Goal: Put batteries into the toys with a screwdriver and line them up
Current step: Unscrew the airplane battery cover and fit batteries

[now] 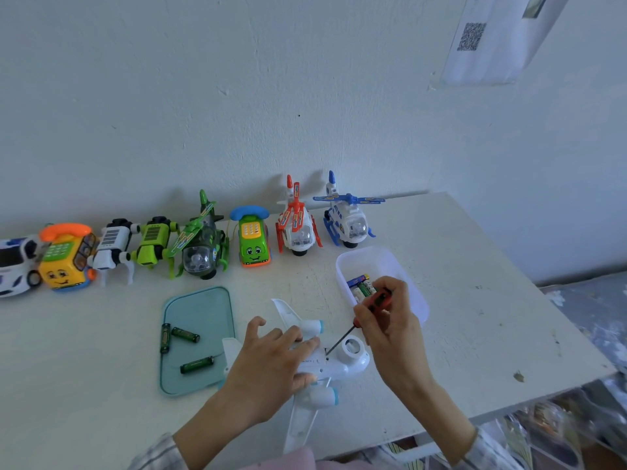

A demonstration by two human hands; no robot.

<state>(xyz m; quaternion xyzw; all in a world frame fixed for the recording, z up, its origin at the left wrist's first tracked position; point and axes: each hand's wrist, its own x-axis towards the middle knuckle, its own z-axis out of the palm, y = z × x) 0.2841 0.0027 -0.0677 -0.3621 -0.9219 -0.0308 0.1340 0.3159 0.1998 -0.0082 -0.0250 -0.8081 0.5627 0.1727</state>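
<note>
Head: white table [475, 300] (scuffed), pale wall [237, 96].

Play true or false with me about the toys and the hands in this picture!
1. The right hand holds a screwdriver. True.
2. The left hand rests on a white toy plane. True.
3. Five batteries lie on the teal tray. False: three do.
4. The blue helicopter lies upside down. False: it stands upright by the wall.
5. The white tub holds batteries. True.
</note>
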